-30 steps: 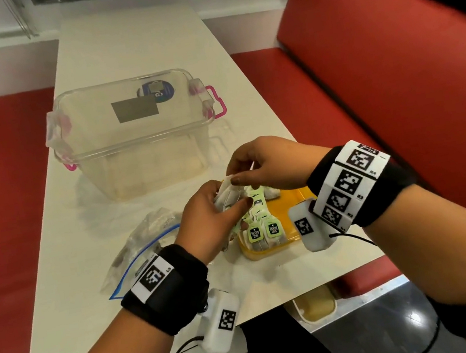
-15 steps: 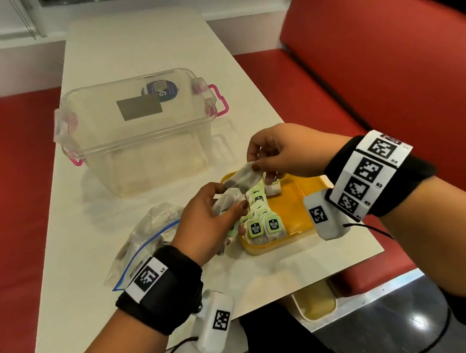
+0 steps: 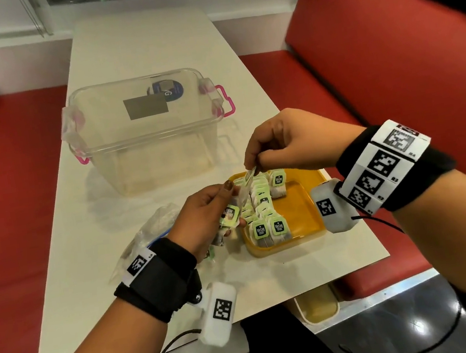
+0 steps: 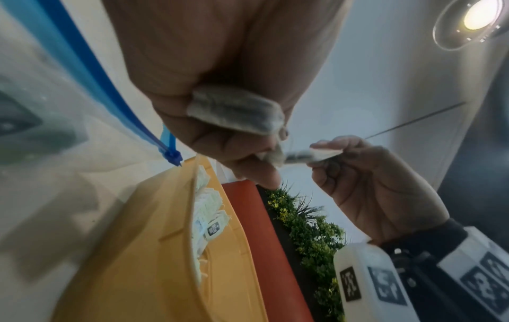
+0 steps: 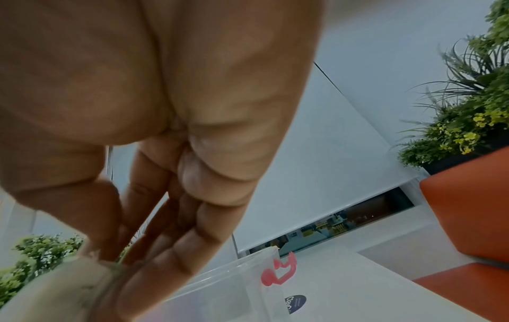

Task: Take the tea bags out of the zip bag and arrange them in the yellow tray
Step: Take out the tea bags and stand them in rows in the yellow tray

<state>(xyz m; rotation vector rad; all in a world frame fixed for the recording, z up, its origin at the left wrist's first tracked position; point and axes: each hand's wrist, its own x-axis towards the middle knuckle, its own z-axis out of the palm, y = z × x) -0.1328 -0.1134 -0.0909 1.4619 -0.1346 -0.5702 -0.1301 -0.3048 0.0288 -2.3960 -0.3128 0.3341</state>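
Pinching 1 tea bag (image 3: 248, 177) off the bunch, the right hand (image 3: 290, 140) lifts it above the yellow tray (image 3: 306, 210), probably to extend the rows there. The left hand (image 3: 204, 216) grips the remaining bags; the zip bag (image 3: 149, 234) lies on the desk (image 3: 131, 49).
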